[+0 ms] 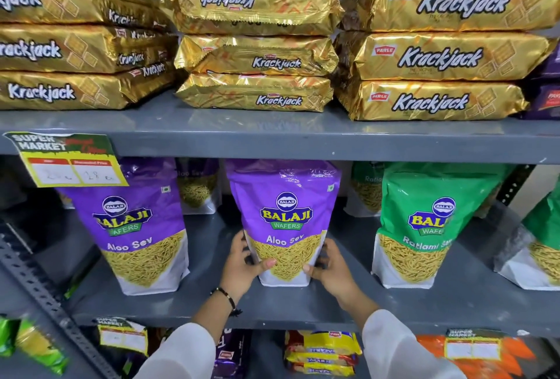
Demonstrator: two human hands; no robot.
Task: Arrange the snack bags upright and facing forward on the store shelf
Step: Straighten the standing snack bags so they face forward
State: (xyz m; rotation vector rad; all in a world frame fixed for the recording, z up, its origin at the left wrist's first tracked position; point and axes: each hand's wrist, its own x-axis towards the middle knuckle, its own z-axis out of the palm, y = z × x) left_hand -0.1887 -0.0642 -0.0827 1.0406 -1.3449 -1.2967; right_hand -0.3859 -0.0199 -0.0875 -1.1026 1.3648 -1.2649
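hands cupped the middle purple aloo sev bag (285,221) at its base, left hand (242,266) at eight o'clock, right hand (328,269) at four, apparently steadying it upright, label forward, on the grey shelf (212,303).

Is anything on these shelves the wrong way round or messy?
Yes. One gold Krackjack pack in the middle pile up top lies upside down, so its name reads backwards. The purple Aloo Sev bag between the hands stands straight.

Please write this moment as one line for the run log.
step: straightening | object: middle Aloo Sev bag, upright, facing forward | left hand: gripping left edge | right hand: gripping right edge | place: middle shelf
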